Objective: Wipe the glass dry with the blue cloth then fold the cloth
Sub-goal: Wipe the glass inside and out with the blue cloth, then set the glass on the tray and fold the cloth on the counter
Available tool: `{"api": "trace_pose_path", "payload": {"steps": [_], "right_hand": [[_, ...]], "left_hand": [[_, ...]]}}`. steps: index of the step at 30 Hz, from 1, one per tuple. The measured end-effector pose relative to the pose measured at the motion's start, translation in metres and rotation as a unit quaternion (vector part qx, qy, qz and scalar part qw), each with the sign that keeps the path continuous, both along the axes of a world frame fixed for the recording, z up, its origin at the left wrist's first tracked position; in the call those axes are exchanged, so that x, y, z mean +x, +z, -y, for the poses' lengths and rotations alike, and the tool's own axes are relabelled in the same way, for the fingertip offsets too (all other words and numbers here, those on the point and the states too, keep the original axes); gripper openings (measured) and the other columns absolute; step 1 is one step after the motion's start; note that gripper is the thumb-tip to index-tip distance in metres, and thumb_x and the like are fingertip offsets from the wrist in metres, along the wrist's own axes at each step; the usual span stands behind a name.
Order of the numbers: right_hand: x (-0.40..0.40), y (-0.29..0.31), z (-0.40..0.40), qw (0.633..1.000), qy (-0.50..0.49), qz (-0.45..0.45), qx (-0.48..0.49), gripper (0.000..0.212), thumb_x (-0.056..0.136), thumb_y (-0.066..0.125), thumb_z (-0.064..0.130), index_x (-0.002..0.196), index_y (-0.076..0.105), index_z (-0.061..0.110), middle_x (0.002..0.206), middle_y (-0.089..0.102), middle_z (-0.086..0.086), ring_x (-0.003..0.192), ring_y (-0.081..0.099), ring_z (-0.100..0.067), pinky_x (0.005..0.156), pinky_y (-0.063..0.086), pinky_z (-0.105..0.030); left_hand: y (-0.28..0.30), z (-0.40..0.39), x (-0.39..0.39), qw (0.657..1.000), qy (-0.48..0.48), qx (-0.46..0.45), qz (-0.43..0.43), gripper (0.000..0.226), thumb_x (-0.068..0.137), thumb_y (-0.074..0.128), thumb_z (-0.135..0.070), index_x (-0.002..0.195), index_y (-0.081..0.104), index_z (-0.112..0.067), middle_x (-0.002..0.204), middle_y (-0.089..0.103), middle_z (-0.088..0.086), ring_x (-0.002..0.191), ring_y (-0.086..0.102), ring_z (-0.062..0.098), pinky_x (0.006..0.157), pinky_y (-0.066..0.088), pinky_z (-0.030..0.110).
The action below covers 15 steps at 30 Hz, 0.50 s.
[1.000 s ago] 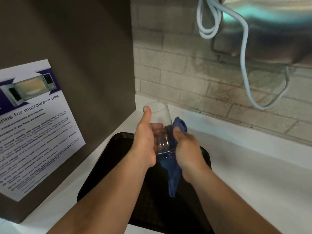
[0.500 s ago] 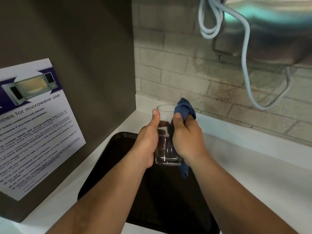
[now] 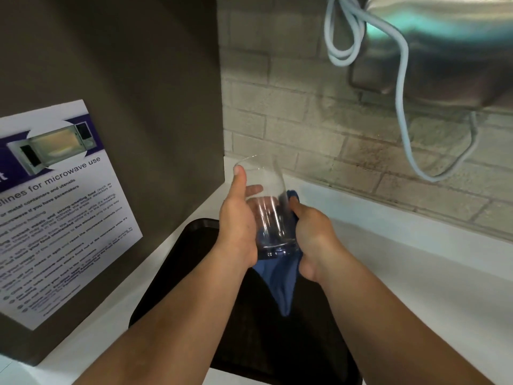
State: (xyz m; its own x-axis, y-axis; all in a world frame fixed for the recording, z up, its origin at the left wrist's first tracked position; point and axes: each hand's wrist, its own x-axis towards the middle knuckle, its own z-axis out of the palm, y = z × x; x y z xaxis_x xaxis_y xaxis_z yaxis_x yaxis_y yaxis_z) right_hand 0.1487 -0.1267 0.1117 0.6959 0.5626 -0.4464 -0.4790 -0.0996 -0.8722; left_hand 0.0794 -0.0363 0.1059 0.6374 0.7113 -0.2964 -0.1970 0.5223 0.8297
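A clear drinking glass [image 3: 267, 195] is held in the air above a black tray, tilted with its mouth away from me. My left hand [image 3: 238, 220] grips its left side, thumb up near the rim. My right hand [image 3: 313, 237] presses the blue cloth [image 3: 280, 279] against the glass's right side and base. One end of the cloth hangs down below the glass in a point; a small bit shows above my right thumb.
The black tray [image 3: 177, 273] lies on a white counter [image 3: 416, 273] under my arms. A dark cabinet side with a microwave-use poster [image 3: 55, 207] stands at the left. A brick wall, a metal appliance [image 3: 444, 45] and a looping pale cable [image 3: 402, 107] are behind and above right.
My right hand has slid the cloth from the glass's rim down to its lower side and base. The glass now tilts further away, and more cloth hangs below it.
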Motion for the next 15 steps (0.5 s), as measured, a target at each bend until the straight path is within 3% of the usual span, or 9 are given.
{"api": "trace_pose_path", "payload": {"steps": [2,5,6,9,11,15], "right_hand": [[-0.004,-0.007,0.001,0.996,-0.016,-0.08,0.04,0.042,0.097,0.053,0.043,0.106,0.072,0.007,0.088,0.08,-0.016,0.076,0.077,-0.033,0.061,0.062,-0.041],[-0.008,-0.012,0.003,0.98,-0.033,-0.178,0.079,0.042,0.098,0.051,0.04,0.111,0.071,0.006,0.095,0.078,-0.021,0.08,0.076,-0.038,0.066,0.062,-0.048],[-0.009,-0.014,0.003,0.975,-0.04,-0.202,0.088,0.041,0.098,0.051,0.039,0.113,0.07,0.006,0.098,0.078,-0.023,0.082,0.076,-0.04,0.071,0.062,-0.05],[-0.015,-0.019,0.005,0.963,-0.034,-0.241,0.112,0.041,0.099,0.048,0.035,0.119,0.068,0.006,0.106,0.075,-0.025,0.091,0.074,-0.043,0.082,0.059,-0.052],[-0.018,-0.029,0.006,0.96,-0.03,-0.249,0.123,0.041,0.099,0.048,0.035,0.121,0.067,0.006,0.108,0.075,-0.025,0.092,0.074,-0.043,0.076,0.061,-0.052],[-0.016,-0.05,0.024,0.975,-0.027,-0.19,0.11,0.047,0.094,0.056,0.045,0.111,0.073,0.005,0.102,0.077,-0.022,0.088,0.076,-0.04,0.069,0.061,-0.044]], "left_hand": [[0.0,-0.002,-0.001,0.999,-0.008,0.047,0.023,0.093,0.054,0.075,-0.084,0.111,0.07,-0.011,0.093,0.08,0.012,0.078,0.081,0.028,0.068,0.067,0.045],[-0.006,-0.005,-0.001,0.986,-0.036,0.146,0.069,0.033,0.072,0.088,-0.05,0.087,0.077,-0.023,0.077,0.076,0.003,0.065,0.077,0.023,0.061,0.066,0.037],[-0.007,-0.006,-0.002,0.98,-0.033,0.18,0.081,0.026,0.074,0.087,-0.045,0.087,0.077,-0.026,0.078,0.074,0.002,0.064,0.076,0.02,0.061,0.065,0.036],[-0.006,-0.009,-0.004,0.946,-0.01,0.31,0.098,0.049,0.072,0.082,-0.046,0.112,0.065,-0.023,0.084,0.072,-0.006,0.073,0.075,0.023,0.073,0.063,0.04],[-0.008,-0.01,-0.004,0.927,0.003,0.367,0.084,0.052,0.072,0.081,-0.045,0.115,0.06,-0.024,0.08,0.071,-0.013,0.078,0.07,0.033,0.078,0.061,0.044],[-0.028,-0.024,-0.014,0.93,0.032,0.363,0.054,0.058,0.069,0.084,-0.043,0.117,0.059,-0.022,0.089,0.066,-0.001,0.079,0.067,0.03,0.076,0.058,0.041]]}}
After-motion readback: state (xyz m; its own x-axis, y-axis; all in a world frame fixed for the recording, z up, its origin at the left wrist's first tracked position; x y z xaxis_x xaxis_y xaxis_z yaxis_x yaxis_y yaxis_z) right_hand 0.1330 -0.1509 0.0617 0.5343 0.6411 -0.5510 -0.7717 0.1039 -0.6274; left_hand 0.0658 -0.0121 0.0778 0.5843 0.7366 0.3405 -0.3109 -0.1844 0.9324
